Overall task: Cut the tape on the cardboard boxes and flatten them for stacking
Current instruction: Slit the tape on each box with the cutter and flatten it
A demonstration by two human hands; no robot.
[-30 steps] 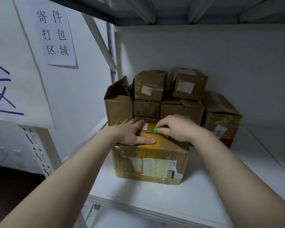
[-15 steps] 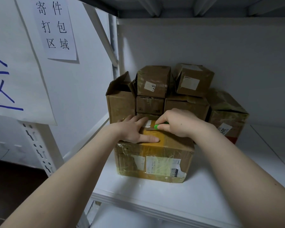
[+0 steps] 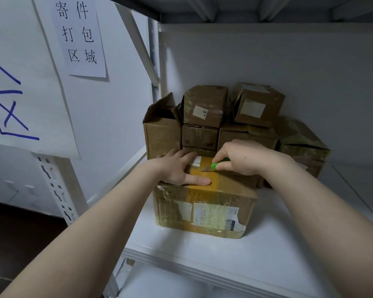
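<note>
**Front box** (image 3: pixel 205 209): one taped cardboard carton. It stands near the front edge of the white shelf (image 3: pixel 224 254), just in front of the pile. A band of yellow-brown tape (image 3: pixel 202 176) runs over the top seam and down the front face. Glossy film and torn labels cover the front. Judged light, stiff along the edges and yielding in the panels. The film is probably slippery, so it is best steadied by pressing on the top beside the seam. For folding, take it by the flap edges.

**Utility knife** (image 3: pixel 215 166): one, green handle, short blade laid on the tape. A thin dark line beneath it may be seam or cut.

**Left hand** (image 3: pixel 177 168): fingers straight and spread, pressing flat on the box top. The forefinger lies close to the blade's line, which is a hazard.

**Right hand** (image 3: pixel 243 157): fingers curled round the knife handle.

**Boxes behind** (image 3: pixel 205 106): six counted, stacked against the back wall. The leftmost has open flaps, and others may be hidden.

**Paper notices**: two, a printed sign (image 3: pixel 80 35) and a handwritten sheet (image 3: pixel 13 82).
</note>
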